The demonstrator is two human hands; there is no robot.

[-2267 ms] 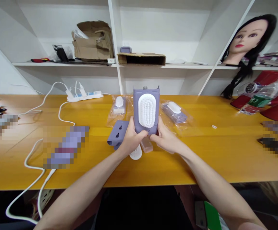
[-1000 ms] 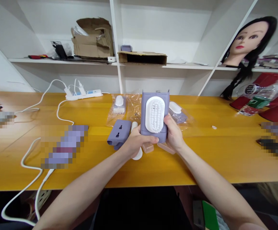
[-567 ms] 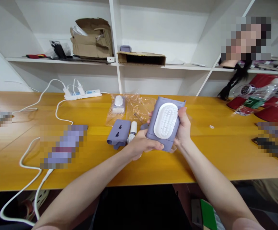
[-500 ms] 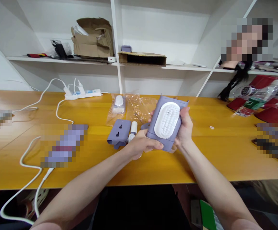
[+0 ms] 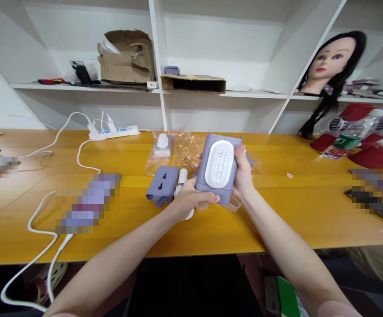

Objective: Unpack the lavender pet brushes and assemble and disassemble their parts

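Both my hands hold a purple rectangular case (image 5: pixel 211 180) with a white oval brush head (image 5: pixel 219 164) set in its face, raised above the yellow table (image 5: pixel 277 211). My left hand (image 5: pixel 189 198) grips its lower left corner, thumb across the bottom edge. My right hand (image 5: pixel 242 176) wraps the right side and back. A second purple part (image 5: pixel 162 185) with two slots lies just left of my left hand, beside a small white cylinder (image 5: pixel 181 176).
Clear plastic bags (image 5: pixel 178 149), one with a white and purple piece (image 5: pixel 161 145), lie behind the case. A white power strip (image 5: pixel 115 131) and cables (image 5: pixel 42 220) run at left. A mannequin head (image 5: pixel 330 59) and red boxes (image 5: pixel 376 154) stand at right. Shelves (image 5: pixel 194 90) hold cardboard boxes.
The case was held upright in front of me, then tilted to the right. It now sits a little lower and more upright, and my right hand has shifted up its side.
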